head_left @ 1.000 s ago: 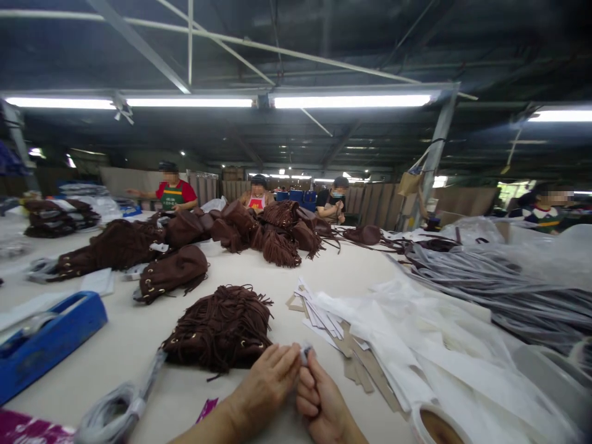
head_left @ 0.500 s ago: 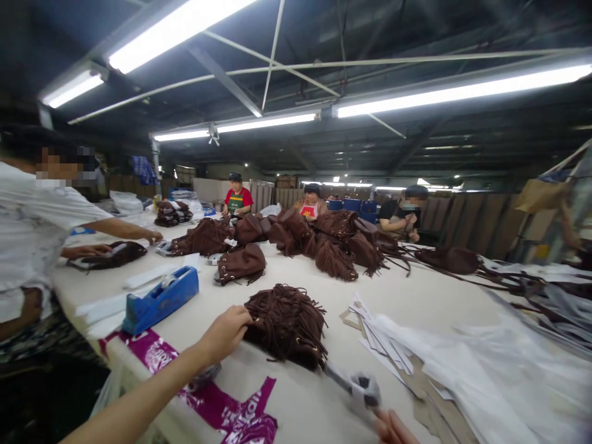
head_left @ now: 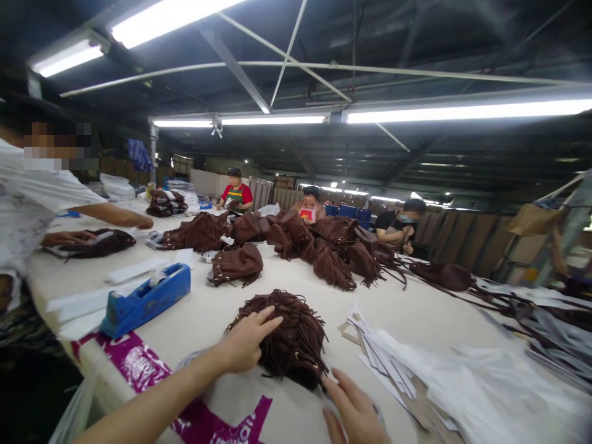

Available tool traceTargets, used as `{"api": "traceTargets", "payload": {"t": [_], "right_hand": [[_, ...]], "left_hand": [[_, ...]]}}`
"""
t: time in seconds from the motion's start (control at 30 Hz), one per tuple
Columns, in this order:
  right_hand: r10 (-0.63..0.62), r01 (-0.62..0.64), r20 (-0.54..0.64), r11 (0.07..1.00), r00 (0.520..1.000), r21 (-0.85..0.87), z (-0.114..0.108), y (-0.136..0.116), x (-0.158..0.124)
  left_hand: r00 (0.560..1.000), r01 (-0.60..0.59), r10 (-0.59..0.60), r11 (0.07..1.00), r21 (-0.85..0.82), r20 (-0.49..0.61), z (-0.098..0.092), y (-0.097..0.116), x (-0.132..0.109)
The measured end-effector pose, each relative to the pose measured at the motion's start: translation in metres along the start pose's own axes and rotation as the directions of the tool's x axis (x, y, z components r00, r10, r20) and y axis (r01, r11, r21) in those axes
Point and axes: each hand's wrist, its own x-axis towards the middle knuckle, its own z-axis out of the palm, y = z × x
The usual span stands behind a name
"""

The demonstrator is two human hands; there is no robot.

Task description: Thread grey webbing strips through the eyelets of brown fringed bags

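The left hand [head_left: 245, 345] lies flat on the near fringed brown bag [head_left: 287, 336], its fingers [head_left: 268, 320] spread wide and pressing into the fringe, gripping nothing. The right hand [head_left: 356, 413] hovers just beside the bag's lower right edge, fingers loosely open and empty (whether it touches the tabletop [head_left: 407, 314] I cannot tell). The bag sits near the front of the tabletop, between a blue tape dispenser [head_left: 145, 302] with a tape roll in it and a fanned stack of white paper pieces [head_left: 383, 351].
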Motion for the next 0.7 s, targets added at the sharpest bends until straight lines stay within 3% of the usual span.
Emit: {"api": "traceTargets", "payload": {"t": [0.07,0.17,0.27,0.37,0.43,0.53,0.57,0.6,0.67,0.7], "right_hand": [[-0.113,0.130,0.195,0.989,0.974,-0.077,0.002,-0.016,0.031],[-0.077,0.178,0.410,0.961,0.909,-0.213,0.010,-0.039,0.072],[-0.037,0.246,0.509,0.904,0.860,-0.349,0.025,-0.048,0.092],[-0.092,0.277,0.465,0.896,0.880,-0.347,0.040,-0.043,0.095],[-0.116,0.225,0.385,0.942,0.916,-0.251,0.047,-0.033,0.098],[0.077,-0.084,0.197,0.996,0.977,0.029,0.053,-0.014,0.112],[0.177,-0.194,0.146,0.974,0.973,0.118,0.053,-0.009,0.118],[0.261,-0.277,0.107,0.944,0.959,0.181,0.052,-0.004,0.124],[0.332,-0.335,0.050,0.916,0.942,0.222,0.046,0.001,0.132],[0.306,-0.305,0.030,0.928,0.952,0.216,0.043,0.001,0.134]], "left_hand": [[0.991,-0.056,0.076,0.983,-0.176,0.108,-0.009,-0.004,0.015],[0.972,-0.003,0.079,0.946,-0.323,0.221,-0.013,-0.013,0.037],[0.975,0.100,-0.010,0.911,-0.399,0.221,-0.004,-0.024,0.056],[0.963,0.267,-0.237,0.829,-0.491,0.124,0.006,-0.039,0.070],[0.907,0.364,-0.421,0.756,-0.544,0.020,0.008,-0.048,0.073],[0.794,0.421,-0.593,0.698,-0.580,-0.137,0.006,-0.051,0.061],[0.792,0.398,-0.584,0.716,-0.573,-0.180,0.004,-0.048,0.053],[0.832,0.337,-0.514,0.767,-0.547,-0.209,0.003,-0.043,0.045],[0.959,0.104,-0.207,0.891,-0.441,-0.193,0.003,-0.031,0.029],[0.989,-0.032,-0.025,0.923,-0.382,-0.144,0.003,-0.026,0.022]]}}
